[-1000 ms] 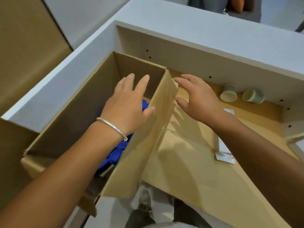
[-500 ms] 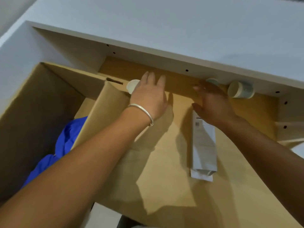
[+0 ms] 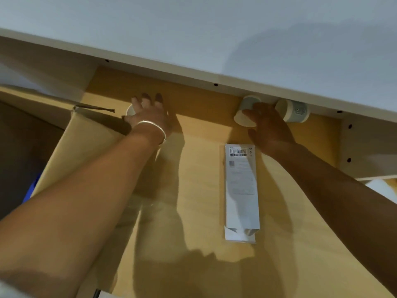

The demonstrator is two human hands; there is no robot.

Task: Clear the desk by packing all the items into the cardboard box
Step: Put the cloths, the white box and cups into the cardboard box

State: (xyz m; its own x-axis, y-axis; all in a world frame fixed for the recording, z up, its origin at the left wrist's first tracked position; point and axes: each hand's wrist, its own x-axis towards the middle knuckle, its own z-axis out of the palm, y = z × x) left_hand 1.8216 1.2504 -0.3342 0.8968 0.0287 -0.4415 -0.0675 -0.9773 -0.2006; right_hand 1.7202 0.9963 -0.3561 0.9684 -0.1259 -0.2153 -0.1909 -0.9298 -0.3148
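Silver bracelet (image 3: 155, 128) shines on the left hand (image 3: 148, 116), whose spread fingers lie over a small white cup (image 3: 129, 110); I cannot tell if it grips. The right hand (image 3: 269, 127), half open, touches another cup (image 3: 245, 111). A third cup (image 3: 293, 110) lies just beside. The cardboard box (image 3: 86, 143) sits far left on the desk (image 3: 193, 168).

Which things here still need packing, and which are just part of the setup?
To pack:
- small cup under the left hand
- cup at the right hand
- third cup lying on its side
- white packet with the barcode

Not to pack:
- cardboard box, the destination
- desk
- white shelf
- bracelet
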